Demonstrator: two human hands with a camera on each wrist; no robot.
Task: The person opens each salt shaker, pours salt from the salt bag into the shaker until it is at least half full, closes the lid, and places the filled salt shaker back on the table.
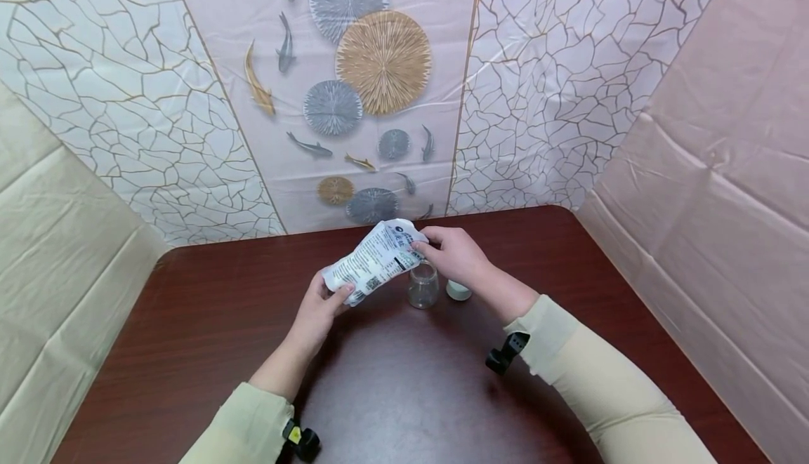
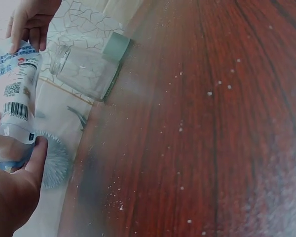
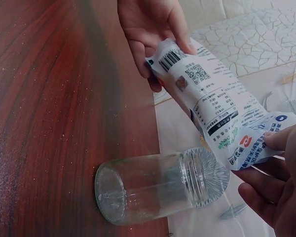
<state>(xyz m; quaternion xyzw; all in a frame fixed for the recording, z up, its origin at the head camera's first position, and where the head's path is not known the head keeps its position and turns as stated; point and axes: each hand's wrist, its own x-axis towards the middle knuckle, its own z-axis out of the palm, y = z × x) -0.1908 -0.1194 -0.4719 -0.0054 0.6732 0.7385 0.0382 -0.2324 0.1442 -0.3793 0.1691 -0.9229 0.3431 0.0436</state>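
Our left hand grips bag by lower end, thumb on top; our right hand pinches upper end. We hold bag tilted above table, upper end near mouth of jar. Jar upright, open-mouthed; pale lid just beside it.

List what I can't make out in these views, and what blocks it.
Contents of the white printed plastic pouch: right wrist view, hidden by its wrapping.
Most fingers of the left hand: head view, behind the pouch.
Part of the pouch: left wrist view, cut off by left edge.
Part of the round pale lid: head view, behind the right hand.
Tiny white specks on the dark-red wooden table: left wrist view, too small to identify.
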